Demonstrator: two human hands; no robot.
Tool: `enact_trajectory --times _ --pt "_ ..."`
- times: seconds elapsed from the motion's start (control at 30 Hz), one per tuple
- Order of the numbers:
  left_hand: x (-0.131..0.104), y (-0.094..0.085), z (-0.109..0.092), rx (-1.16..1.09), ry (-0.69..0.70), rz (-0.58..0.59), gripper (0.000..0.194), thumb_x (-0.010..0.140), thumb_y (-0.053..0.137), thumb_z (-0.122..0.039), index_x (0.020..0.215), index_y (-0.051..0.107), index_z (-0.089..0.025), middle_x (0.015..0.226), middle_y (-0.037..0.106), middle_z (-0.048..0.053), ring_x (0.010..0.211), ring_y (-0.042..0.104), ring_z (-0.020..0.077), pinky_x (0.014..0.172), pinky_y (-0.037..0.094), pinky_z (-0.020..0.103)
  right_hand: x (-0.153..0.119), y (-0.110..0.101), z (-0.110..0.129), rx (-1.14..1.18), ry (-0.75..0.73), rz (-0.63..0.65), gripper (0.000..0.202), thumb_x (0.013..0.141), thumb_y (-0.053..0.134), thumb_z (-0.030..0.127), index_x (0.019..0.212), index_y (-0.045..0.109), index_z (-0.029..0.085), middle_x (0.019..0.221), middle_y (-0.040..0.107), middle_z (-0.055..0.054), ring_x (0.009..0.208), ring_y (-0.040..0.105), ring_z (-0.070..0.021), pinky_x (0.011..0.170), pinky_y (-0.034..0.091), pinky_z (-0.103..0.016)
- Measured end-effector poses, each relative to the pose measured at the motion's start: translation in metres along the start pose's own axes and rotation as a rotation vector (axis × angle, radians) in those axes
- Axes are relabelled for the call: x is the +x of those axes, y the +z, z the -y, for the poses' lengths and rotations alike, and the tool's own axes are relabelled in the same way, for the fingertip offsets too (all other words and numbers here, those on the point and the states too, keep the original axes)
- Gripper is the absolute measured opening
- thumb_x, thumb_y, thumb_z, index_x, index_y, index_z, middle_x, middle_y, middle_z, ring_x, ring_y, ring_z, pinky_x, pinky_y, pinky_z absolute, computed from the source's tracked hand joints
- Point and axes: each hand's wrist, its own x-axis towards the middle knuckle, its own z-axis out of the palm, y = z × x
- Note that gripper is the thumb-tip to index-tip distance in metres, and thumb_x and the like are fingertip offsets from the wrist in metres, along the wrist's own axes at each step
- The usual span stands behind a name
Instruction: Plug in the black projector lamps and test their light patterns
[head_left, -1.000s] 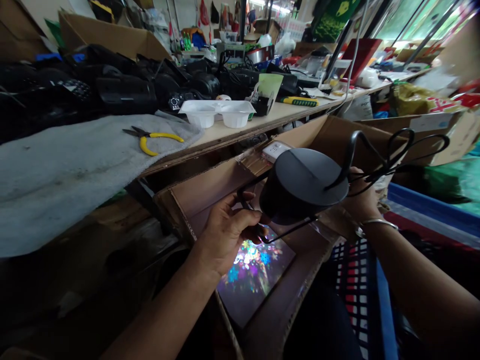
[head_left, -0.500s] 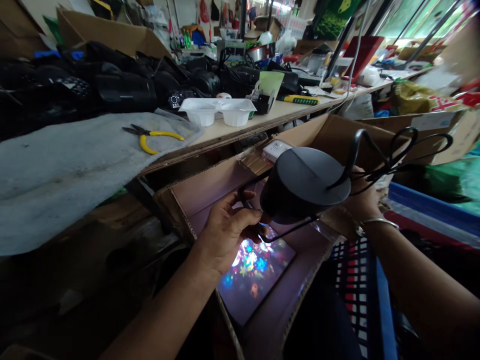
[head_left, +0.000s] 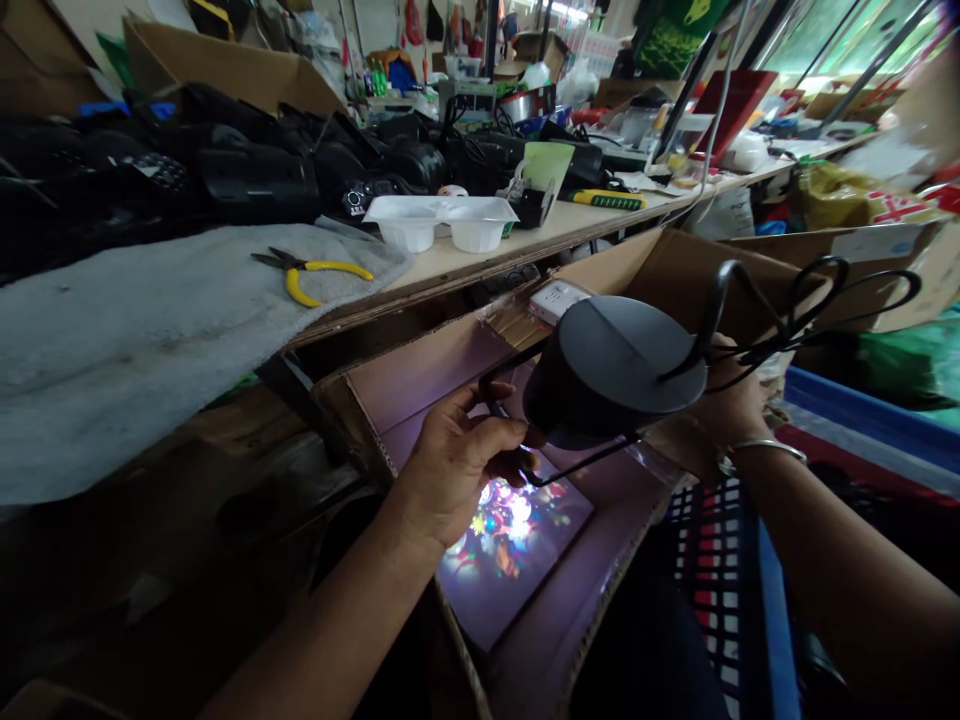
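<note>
A black cylindrical projector lamp with a wire-like bracket and a black cord is held over an open cardboard box. My left hand is closed at its front end, fingers around the bracket. My right hand grips the far side near the cord end; its fingers are mostly hidden behind the lamp. Below, bright coloured light patterns fall on a flat panel inside the box.
A white power socket sits at the box's far edge. On the bench lie yellow-handled pliers, a white plastic tray, a green-yellow cutter and piled black lamps. A blue plastic crate stands to the right.
The projected pattern on the panel has shifted and looks different. Both hands keep their hold on the projector lamp, and the whole view has drifted slightly.
</note>
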Motion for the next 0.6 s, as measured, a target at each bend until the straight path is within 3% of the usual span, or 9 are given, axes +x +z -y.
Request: enact_trajectory --times 0.43,0.6 --pt "-0.001 0.002 0.0 -0.002 -0.009 -0.019 0.04 0.057 0.062 -0.014 0.094 0.046 -0.016 0.057 0.066 0.002 0.045 0.055 0.0121 0.042 0.042 0.021 0.0 -0.012 0.018 -0.029 0.15 0.069 0.032 0.082 0.037 0.037 0.09 0.061 0.017 0.099 0.061 -0.016 0.093 0.056 -0.0273 0.076 0.044 -0.04" --pt "-0.003 0.001 0.003 -0.059 -0.02 -0.02 0.043 0.054 0.062 -0.014 0.094 0.047 -0.016 0.054 0.064 0.0 0.041 0.054 0.0117 0.042 0.042 0.021 -0.001 -0.009 0.009 -0.046 0.17 0.119 0.031 0.079 0.038 0.04 0.092 0.061 0.023 0.1 0.062 -0.014 0.089 0.059 -0.0296 0.069 0.045 -0.043"
